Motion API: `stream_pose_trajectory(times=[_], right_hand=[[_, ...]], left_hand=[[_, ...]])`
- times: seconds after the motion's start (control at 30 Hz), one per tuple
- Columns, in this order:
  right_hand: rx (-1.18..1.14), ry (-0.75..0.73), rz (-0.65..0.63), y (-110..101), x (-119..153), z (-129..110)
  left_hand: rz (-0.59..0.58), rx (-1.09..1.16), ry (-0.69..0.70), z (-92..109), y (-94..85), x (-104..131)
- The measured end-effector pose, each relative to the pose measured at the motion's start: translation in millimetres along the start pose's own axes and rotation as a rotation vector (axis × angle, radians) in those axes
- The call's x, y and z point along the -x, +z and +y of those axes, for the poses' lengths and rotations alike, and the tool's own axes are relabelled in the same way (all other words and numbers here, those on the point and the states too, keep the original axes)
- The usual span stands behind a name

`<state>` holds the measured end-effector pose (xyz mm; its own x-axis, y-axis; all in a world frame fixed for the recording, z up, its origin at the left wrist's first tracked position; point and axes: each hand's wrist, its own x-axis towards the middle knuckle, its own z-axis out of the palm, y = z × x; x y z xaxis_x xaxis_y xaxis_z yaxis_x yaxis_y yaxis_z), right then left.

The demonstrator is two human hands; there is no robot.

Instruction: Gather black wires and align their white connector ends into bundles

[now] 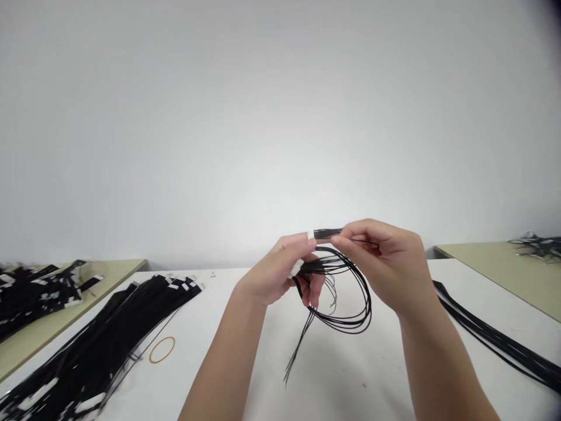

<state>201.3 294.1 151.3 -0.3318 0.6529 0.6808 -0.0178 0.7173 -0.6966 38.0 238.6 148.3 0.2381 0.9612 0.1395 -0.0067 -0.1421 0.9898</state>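
A rubber band [162, 349] lies on the white table [342, 374], beside a pile of black wires [100, 345] at left. Above the table, the left hand [280, 275] pinches a coiled wire bundle [346, 292] near its white connector [296, 268], while the right hand [385, 263] closes its fingers on the bundle's upper strands. More wires [495, 336] run at right; further piles [35, 289] sit on side tables [512, 275].

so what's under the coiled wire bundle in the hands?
Under the wire bundle, held up by the left hand and right hand, only the bare white table shows, with the loose wire ends trailing towards it. The hands cover part of the coil.
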Motion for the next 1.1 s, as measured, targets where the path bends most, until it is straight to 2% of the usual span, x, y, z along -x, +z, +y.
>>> stream_pose_trajectory(times=[0.2, 0.47, 0.53, 0.63, 0.7, 0.73, 0.8, 0.87, 0.9, 0.97, 1.1], right_hand=[[0.021, -0.062, 0.008, 2.8, -1.7, 4.6], [0.038, -0.018, 0.056, 9.1, -4.4, 11.3], [-0.013, -0.042, 0.148, 8.6, -6.5, 13.1], [-0.140, -0.060, 0.381, 1.1, -9.5, 16.2], [-0.135, -0.020, 0.415, -7.4, -10.3, 18.9], [-0.082, 0.016, 0.346, -11.6, -10.2, 20.1], [0.050, 0.082, 0.067, -17.1, -9.1, 21.2], [0.115, 0.075, -0.222, -17.0, -6.9, 19.5], [0.118, 0.044, -0.319, -15.0, -5.6, 17.8], [0.104, -0.033, -0.400, -9.0, -2.9, 13.7], [0.099, -0.089, -0.397, -1.8, 2.1, 9.8]], left_hand=[[-0.004, 0.030, 0.006, -1.3, 0.0, -1.1], [0.057, 0.149, -0.013, -5.8, -2.2, -4.8], [0.103, 0.215, -0.007, -5.8, -3.1, -3.8], [0.159, 0.338, 0.010, -4.6, -6.1, -1.1], [0.160, 0.405, 0.036, -3.8, -8.7, 0.4], [0.153, 0.436, 0.058, -3.6, -9.8, 0.8], [0.130, 0.499, 0.099, -3.7, -11.4, 1.2], [0.101, 0.555, 0.129, -4.6, -11.8, 1.3], [0.084, 0.575, 0.141, -5.1, -11.8, 1.2], [0.050, 0.595, 0.166, -6.3, -11.7, 1.1], [0.012, 0.603, 0.202, -6.7, -12.1, -0.5]])
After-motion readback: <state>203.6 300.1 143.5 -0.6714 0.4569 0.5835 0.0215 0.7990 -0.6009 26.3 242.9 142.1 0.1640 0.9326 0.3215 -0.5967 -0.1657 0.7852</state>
